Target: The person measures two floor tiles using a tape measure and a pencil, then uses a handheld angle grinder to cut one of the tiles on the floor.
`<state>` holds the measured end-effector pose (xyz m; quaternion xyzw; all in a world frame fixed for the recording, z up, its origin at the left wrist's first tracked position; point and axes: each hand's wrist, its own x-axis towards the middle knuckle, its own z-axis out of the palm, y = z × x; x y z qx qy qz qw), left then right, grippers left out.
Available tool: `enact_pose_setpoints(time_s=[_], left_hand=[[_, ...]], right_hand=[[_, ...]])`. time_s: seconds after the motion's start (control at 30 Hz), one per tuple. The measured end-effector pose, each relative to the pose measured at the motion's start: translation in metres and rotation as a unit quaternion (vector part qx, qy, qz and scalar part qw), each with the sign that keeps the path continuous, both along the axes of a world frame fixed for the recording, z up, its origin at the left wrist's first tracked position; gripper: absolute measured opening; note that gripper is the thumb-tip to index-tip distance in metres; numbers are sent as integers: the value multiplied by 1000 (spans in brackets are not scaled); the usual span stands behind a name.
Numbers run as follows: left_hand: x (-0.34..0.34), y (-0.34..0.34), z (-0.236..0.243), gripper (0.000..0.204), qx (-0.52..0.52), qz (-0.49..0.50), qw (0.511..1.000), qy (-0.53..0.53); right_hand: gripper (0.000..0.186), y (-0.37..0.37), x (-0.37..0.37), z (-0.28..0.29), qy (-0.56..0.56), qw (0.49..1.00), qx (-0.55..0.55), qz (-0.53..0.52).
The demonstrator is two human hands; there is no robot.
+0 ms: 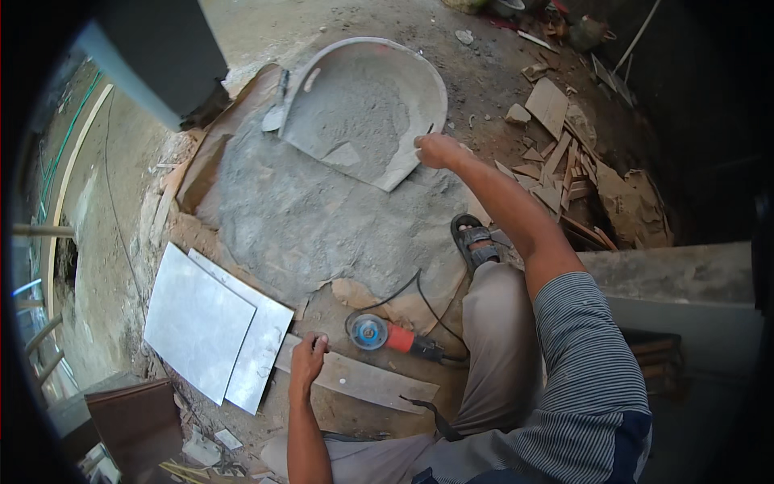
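A wide pale scoop-shaped pan (433, 85) lies on the ground ahead, holding grey powder (363, 113) and a flat pale chip. My right hand (442, 151) is closed at the pan's right rim, beside a dark mark; the fingertips are partly hidden. With its fingers curled and nothing visible in them, my left hand (308, 359) is low over the ground by two light tiles (197, 319). Right of it lies an angle grinder (395, 337) with a blue disc, a red body and a black cord. A small trowel-like tool (274, 118) lies at the pan's left corner.
Grey powder (282, 226) covers a sheet beneath the pan. A long plank-like strip (363, 379) lies before me. Broken tile and wood pieces (556, 161) are heaped at the right. A dark pillar (161, 56) stands far left. My sandalled foot (476, 238) borders the powder.
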<state>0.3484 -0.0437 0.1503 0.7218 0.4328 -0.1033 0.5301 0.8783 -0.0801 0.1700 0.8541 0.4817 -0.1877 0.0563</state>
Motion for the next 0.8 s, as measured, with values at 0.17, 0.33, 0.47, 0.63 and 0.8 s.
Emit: enact_pose_setpoints(time_s=[0.17, 0.33, 0.47, 0.63, 0.8], left_hand=[[93, -60, -10, 29, -37, 37, 998, -27], [160, -32, 42, 34, -73, 129, 988, -36], [172, -3, 179, 36, -38, 232, 971, 39], [176, -37, 401, 36, -28, 316, 910, 268], [211, -56, 477, 36, -87, 197, 916, 338]], right_hand=[[36, -40, 137, -31, 81, 980, 97, -156], [43, -45, 194, -48, 161, 915, 262, -260], [44, -92, 192, -41, 301, 905, 211, -213], [33, -220, 146, 7, 320, 834, 196, -405], [40, -294, 136, 81, 320, 791, -11, -521]])
